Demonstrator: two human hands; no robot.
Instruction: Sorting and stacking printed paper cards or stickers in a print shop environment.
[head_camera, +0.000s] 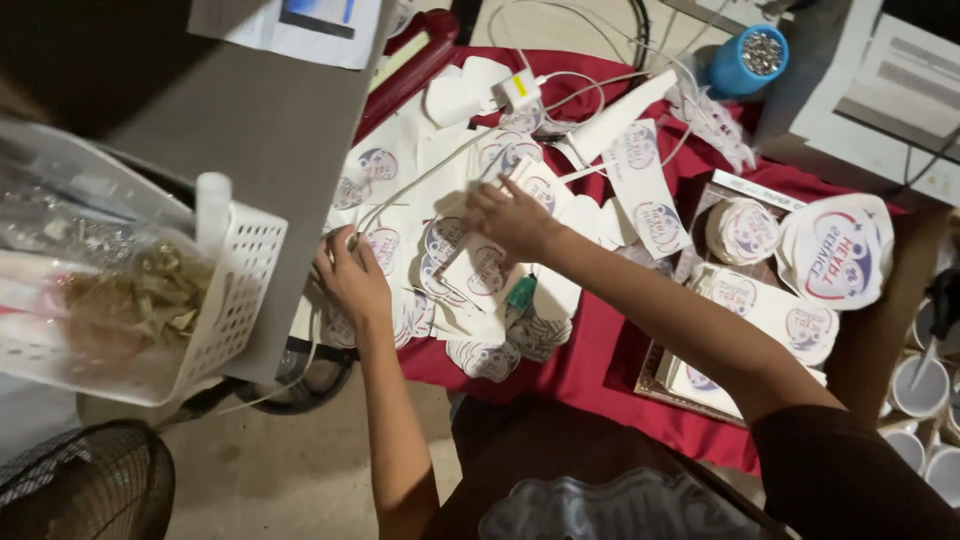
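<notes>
The right hand (510, 215) is pressing down on the white printed stickers (470, 265) heaped over the red cloth (590, 350), its fingers (478, 196) spread apart and flat on the top sheets. The left hand (350, 280) is resting at the heap's edge, fingers curled together on a thin white cable (420, 180). Sliding one sheet free under the fingertips, rather than lifting several, would likely be tidiest.

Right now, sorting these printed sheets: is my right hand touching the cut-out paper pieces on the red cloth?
Touching. The head view shows the right hand pressed flat on the paper pieces, with no gap visible.
</notes>
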